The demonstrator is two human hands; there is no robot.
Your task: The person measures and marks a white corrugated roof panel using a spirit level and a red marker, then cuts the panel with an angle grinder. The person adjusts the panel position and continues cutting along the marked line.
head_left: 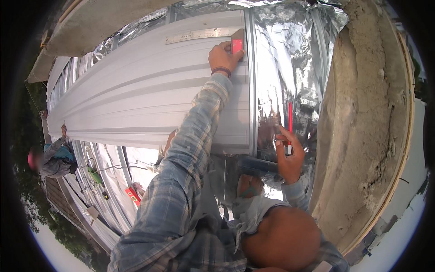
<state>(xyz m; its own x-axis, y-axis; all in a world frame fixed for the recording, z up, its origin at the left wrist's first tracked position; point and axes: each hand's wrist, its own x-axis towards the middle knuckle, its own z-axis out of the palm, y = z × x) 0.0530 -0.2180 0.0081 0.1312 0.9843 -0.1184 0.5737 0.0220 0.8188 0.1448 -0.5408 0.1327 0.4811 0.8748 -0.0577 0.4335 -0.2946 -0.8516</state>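
A try square lies near the far edge of a light grey ribbed metal sheet (149, 86). Its steel blade (195, 36) points left along the sheet, and its red handle (237, 46) sits at the sheet's right end. My left hand (223, 57) is closed on that handle, arm stretched far forward. Closer to me, on the right, my right hand (290, 156) is raised above shiny foil. Between its bent fingers is a slim red pen (290, 119) with a white and dark end, its long part pointing away from me.
Silver foil (283, 59) and metal battens (252, 81) border the sheet. A rough concrete ledge (362, 122) rises at right. At far left another person (56, 156) reaches to the sheet's edge. A green corded tool (95, 177) and red spirit level (132, 196) lie lower left.
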